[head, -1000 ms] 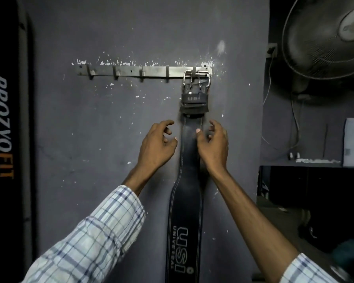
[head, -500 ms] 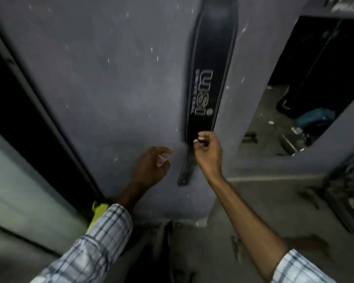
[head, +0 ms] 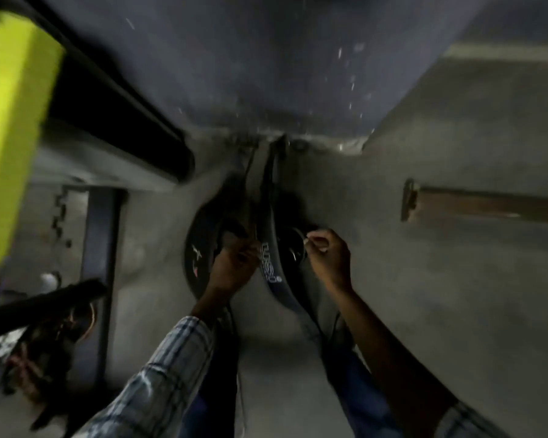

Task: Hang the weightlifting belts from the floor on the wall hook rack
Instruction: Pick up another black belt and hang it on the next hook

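Note:
Several dark weightlifting belts lie in a heap on the floor at the foot of the wall. One black belt (head: pixel 270 263) with white USI lettering stands on its edge. Left of it lies another dark belt (head: pixel 199 254) with a small red and white mark. My left hand (head: pixel 233 268) reaches down between these two, its fingers curled against the belts; blur hides whether it grips one. Right of the USI belt, my right hand (head: pixel 329 257) hovers with bent fingers by a rolled belt end (head: pixel 290 248) and holds nothing that I can see. The hook rack is out of view.
The grey wall (head: pixel 266 58) meets the concrete floor (head: pixel 440 311) just beyond the belts. A yellow-green padded piece (head: pixel 10 137) and a black machine frame (head: pixel 114 99) stand at the left, with dark gear (head: pixel 45 336) on the floor. A brown strip (head: pixel 487 205) lies at the right.
My view has swung from the belt hanging on the wall down to the floor. Both hands have dropped from the hung belt's lower end to the belts on the floor.

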The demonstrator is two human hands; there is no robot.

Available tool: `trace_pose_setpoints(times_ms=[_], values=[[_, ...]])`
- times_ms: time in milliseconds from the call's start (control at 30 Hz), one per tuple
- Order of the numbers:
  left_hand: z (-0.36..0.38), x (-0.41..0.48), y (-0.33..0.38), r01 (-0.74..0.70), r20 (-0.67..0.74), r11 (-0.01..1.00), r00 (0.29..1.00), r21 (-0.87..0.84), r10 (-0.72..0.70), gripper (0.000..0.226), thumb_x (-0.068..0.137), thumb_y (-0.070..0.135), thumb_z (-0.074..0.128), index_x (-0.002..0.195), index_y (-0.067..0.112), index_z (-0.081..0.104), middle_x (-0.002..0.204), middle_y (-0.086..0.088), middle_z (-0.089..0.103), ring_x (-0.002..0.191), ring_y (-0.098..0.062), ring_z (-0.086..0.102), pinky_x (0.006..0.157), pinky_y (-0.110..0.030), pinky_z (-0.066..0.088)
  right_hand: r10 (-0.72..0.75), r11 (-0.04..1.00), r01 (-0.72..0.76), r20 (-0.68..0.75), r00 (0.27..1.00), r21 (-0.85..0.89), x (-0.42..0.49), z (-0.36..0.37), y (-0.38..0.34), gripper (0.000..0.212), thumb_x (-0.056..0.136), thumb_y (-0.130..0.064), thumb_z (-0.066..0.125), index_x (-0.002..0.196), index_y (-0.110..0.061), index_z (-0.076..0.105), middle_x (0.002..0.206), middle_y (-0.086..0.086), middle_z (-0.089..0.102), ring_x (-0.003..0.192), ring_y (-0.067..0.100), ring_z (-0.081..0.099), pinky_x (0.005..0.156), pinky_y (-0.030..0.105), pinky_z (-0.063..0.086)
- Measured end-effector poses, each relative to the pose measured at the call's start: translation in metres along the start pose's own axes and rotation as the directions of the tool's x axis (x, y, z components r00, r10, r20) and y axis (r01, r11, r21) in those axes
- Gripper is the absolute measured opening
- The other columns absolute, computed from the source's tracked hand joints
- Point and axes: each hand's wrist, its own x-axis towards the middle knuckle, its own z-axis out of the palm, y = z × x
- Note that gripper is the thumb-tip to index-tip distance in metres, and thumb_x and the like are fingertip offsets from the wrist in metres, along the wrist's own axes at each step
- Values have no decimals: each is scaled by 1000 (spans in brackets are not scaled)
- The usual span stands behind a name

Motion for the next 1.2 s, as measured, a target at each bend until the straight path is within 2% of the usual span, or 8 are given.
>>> trace_pose_setpoints(times_ms=[133,300,467,567,633,733,1033,1200], values=[[81,45,-119,150,44,988,988,-42,-148,24,82,3,74,101,16,69,83,9,67,78,5,65,79,-25,46,128,989,-119,95,987,-93,35,71,125,12,89,-12,72,100,-9,73,92,7,78,84,18,72,65,4,43],[144,93,-216,288,11,953,957,-93,-289,20,69,20,69,70,40,70,78,16,67,82,-13,65,84,-34,51,244,963,-223,147,958,-150,75,150,229,25,86,-19,76,106,-5,72,101,11,78,96,27,74,86,38,57],[175,117,-268,317,-17,941,947,-116,-321,19,79,4,73,93,17,67,88,-3,70,88,-20,67,90,-44,55,217,962,-168,226,950,-217,109,202,258,56,92,-31,72,139,-5,56,137,17,65,129,31,60,105,42,49],[165,112,-250,309,-75,932,942,-192,-328,32,83,7,75,112,9,62,98,-4,68,90,-15,64,78,-27,55,227,960,-180,219,949,-215,105,201,244,51,95,-29,68,141,-9,56,138,15,64,130,31,59,106,41,47],[143,100,-222,315,-120,890,921,-330,-370,45,81,20,80,118,7,58,104,-4,70,90,-8,65,70,-14,51,198,977,-179,193,961,-112,89,189,224,40,91,-34,68,126,-16,66,123,12,72,116,34,66,98,50,53],[99,79,-158,330,-39,797,914,-505,-403,41,78,38,80,109,14,68,107,-6,75,93,-11,72,76,-23,57,108,987,-123,141,984,104,64,158,169,11,84,-34,66,94,-35,68,97,-3,73,96,28,71,86,56,58],[-89,10,100,27,23,825,1000,-564,-17,20,87,17,72,99,1,69,79,-9,74,63,-16,70,52,-23,55,13,798,-64,89,996,599,-34,33,-143,24,97,-9,63,120,-7,71,109,16,77,101,36,74,89,50,61],[-200,-84,240,-187,-41,823,980,-536,196,25,84,22,76,97,1,73,82,-11,76,65,-17,70,61,-27,58,-124,649,60,28,992,759,-145,-39,-302,21,98,-9,62,117,-7,71,95,13,79,80,26,75,77,42,64]])
